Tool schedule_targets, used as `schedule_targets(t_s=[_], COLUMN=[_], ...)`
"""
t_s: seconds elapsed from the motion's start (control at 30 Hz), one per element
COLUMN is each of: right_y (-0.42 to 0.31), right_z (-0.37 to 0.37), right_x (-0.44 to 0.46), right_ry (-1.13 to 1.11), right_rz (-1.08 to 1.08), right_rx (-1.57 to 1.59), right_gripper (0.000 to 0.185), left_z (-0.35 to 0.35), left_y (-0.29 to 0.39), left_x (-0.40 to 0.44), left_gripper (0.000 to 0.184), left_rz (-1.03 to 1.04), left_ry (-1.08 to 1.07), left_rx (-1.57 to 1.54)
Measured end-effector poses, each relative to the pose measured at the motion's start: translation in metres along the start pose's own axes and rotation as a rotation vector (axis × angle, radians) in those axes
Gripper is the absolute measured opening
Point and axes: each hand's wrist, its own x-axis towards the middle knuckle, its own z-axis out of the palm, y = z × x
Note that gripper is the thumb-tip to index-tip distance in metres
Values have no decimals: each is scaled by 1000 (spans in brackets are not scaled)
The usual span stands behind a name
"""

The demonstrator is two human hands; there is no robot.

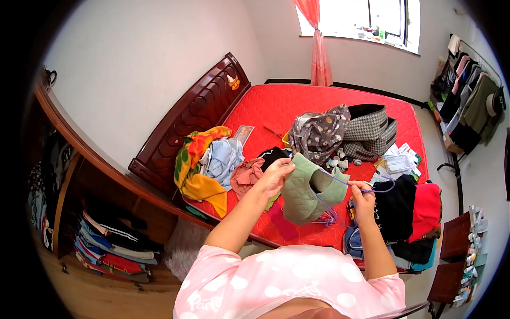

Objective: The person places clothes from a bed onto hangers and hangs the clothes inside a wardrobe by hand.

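My left hand (275, 177) pinches the upper left edge of a pale green quilted cloth bag (302, 192), held up above the bed. Its opening faces up and to the right. In my right hand (363, 201) the fingers are closed on a thin purple cord (383, 190). The cord runs across the bag's opening and curls in a loop past my right hand. More purple strands (328, 215) hang beneath the bag. Crumpled pink cloth (247, 177) lies just left of my left hand.
The red bed (265, 109) carries an orange-yellow cloth (204, 186), a dotted grey bundle (320, 133), a checked fabric box (372, 127) and folded dark clothes (396, 204). An open wardrobe (106, 159) stands left. A clothes rack (478, 101) and a small shelf (451, 255) are right.
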Motion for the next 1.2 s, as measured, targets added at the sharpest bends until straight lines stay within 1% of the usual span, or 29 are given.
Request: schedule_targets(t_s=[0.03, 0.13, 0.23, 0.33, 0.37, 0.47, 0.57, 0.6, 0.7, 0.73, 0.83, 0.87, 0.93, 0.97, 1.0, 1.07, 1.17, 1.2], right_y=[2, -4, -3, -12, -15, -18, -24, -20, -11, -13, -15, -18, -27, -34, -43, -51, -41, -41], right_z=[0, 3, 4, 16, 20, 26, 31, 29, 30, 31, 28, 27, 24, 23, 22, 26, 40, 40], right_x=[0, -4, -3, -5, -5, -2, -3, -3, -2, -3, 0, 1, 2, 3, 3, 6, 20, 22], right_ry=[2, 16, -70, -160, -141, -65, -54, -67, -111, -125, -160, -155, -141, -135, -128, -117, -63, -86], right_rz=[-8, 34, -32, -65, -63, -28, -50, 9, -98, -52, -130, -135, -146, -99, -52, 14, -438, -424], right_rx=[-2, -7, -88, -137, -108, -31, -41, -25, -126, -121, -182, -186, -193, -218, -243, -264, -309, -344], right_gripper=[14, 15, 16, 16, 16, 16, 17, 17, 17, 16, 17, 17, 18, 19, 19, 19, 19, 19], left_z=[-1, 6, 19, 34, 38, 38, 42, 43, 53, 61, 47, 44, 40, 39, 43, 51, 69, 72], left_y=[1, 15, 28, 33, 33, 30, 37, 38, 47, 48, 38, 35, 21, 14, 7, -3, -7, -7], left_x=[0, -7, -12, -15, -16, -16, -24, -24, -35, -38, -22, -18, -11, -7, -6, -5, -7, -7], left_gripper=[46, 45, 44, 47, 49, 43, 33, 28, 30, 31, 31, 29, 27, 26, 29, 30, 33, 33], left_rz=[21, 295, 367, 358, 362, 380, 602, 837, 1086, 1136, 1063, 971, 888, 848, 947, 977, 1007, 1012], left_ry=[24, 22, -81, -116, -132, -157, 51, 153, 134, 58, -218, -282, -319, -340, -324, -299, -254, -245], left_rx=[41, 147, 111, 191, 220, 375, 1035, 1191, 1626, 1685, 1804, 1824, 1814, 1809, 1765, 1776, 1715, 1691])
